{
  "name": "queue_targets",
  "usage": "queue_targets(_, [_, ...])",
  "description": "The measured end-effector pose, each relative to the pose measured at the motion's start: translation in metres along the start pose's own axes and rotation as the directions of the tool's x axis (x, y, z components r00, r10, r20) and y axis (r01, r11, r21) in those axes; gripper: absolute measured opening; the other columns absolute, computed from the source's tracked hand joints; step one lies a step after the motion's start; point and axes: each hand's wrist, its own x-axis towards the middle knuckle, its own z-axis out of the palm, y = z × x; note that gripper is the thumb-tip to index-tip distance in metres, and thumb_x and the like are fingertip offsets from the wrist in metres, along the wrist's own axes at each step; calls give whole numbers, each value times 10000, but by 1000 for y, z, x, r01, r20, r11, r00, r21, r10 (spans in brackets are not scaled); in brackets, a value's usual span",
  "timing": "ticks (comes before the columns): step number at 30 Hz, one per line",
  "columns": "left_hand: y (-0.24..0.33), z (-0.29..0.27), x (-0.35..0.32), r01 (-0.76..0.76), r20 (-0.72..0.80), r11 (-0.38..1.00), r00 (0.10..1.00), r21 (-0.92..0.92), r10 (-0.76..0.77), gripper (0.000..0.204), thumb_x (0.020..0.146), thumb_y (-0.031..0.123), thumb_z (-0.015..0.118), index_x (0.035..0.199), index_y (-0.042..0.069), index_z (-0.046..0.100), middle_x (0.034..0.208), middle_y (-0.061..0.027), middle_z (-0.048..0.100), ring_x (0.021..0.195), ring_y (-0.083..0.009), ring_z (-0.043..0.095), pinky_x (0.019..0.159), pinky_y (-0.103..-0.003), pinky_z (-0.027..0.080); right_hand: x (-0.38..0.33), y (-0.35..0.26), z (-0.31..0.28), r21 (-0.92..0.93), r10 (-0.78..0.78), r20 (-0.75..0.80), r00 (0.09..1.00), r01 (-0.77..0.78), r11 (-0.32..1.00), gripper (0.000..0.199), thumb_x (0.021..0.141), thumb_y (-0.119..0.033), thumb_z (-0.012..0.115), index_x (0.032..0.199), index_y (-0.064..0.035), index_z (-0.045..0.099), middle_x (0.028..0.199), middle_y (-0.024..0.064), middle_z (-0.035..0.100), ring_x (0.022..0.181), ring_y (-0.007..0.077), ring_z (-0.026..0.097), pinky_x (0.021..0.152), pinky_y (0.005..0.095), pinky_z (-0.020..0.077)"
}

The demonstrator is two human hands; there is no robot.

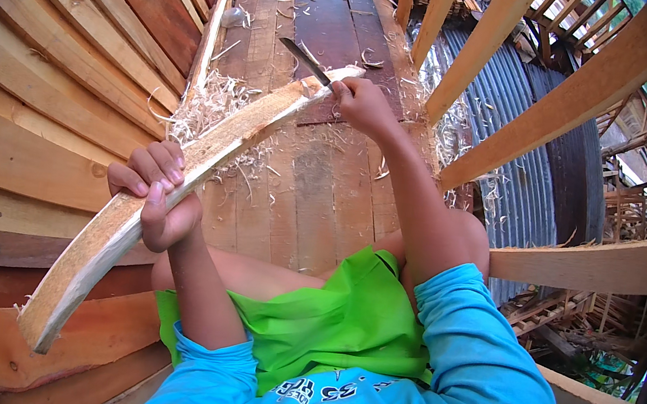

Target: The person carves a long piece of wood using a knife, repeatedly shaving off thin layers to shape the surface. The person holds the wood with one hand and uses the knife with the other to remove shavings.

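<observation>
A long, pale plank [221, 143] with rough, whittled edges slants across in front of me, from the lower left up to the far middle. My left hand [159, 193] is wrapped round it below its middle, fingers over the far side and thumb on the near side. Close to the plank's far end, my right hand [362, 105] is closed on a knife, its handle hidden in the fist. The knife's dark blade [304, 59] points up and to the left, crossing the plank's upper part.
Curly wood shavings [217, 106] lie on the board floor [312, 192] beyond the plank. A wall of boards [55, 69] rises at the left. On the right stand wooden railing posts [474, 54], with corrugated metal sheets [512, 137] lower down outside. Green cloth [342, 311] covers my lap.
</observation>
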Motion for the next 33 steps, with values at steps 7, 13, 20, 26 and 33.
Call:
queue_targets(7, [1, 2, 1, -9, 14, 1000, 1000, 2, 9, 178, 687, 103, 521, 788, 144, 380, 632, -26, 389, 632, -137, 383, 680, -322, 331, -2, -10, 4, -219, 78, 113, 990, -52, 974, 406, 981, -310, 427, 988, 37, 639, 966, 259, 652, 952, 403, 625, 855, 474, 467])
queue_targets(13, [0, 6, 0, -4, 17, 1000, 1000, -4, 4, 175, 692, 107, 524, 788, 142, 383, 635, -29, 393, 632, -138, 381, 682, -322, 335, -4, -10, 6, -230, 51, 77, 996, -32, 973, 546, 975, -459, 424, 853, 20, 654, 836, 233, 664, 858, 374, 652, 786, 449, 485])
queue_targets(20, [3, 7, 0, -5, 10, 1000, 1000, 12, 5, 177, 694, 100, 526, 788, 141, 383, 634, -31, 393, 630, -139, 381, 684, -318, 335, -22, -44, 6, -407, 78, 72, 994, -42, 913, 690, 923, -636, 420, 794, -11, 681, 776, 183, 676, 762, 331, 668, 722, 432, 507])
queue_targets(26, [-1, 14, 0, -5, 55, 1000, 998, -24, 6, 185, 686, 86, 519, 789, 139, 375, 631, -33, 392, 629, -139, 379, 685, -320, 333, 10, 16, 25, 1, 105, 97, 990, -106, 994, 665, 941, -597, 417, 702, -13, 628, 634, 62, 595, 605, 232, 575, 603, 395, 462])
queue_targets(33, [2, 2, 0, -6, 1, 1000, 1000, 16, 6, 190, 681, 102, 520, 785, 146, 367, 628, -31, 381, 624, -140, 373, 682, -325, 332, -7, -22, -2, 465, 302, 664, 684, -694, 550, 541, 947, -579, 400, 582, -190, 309, 473, -76, 220, 373, 65, 122, 371, 266, 67])
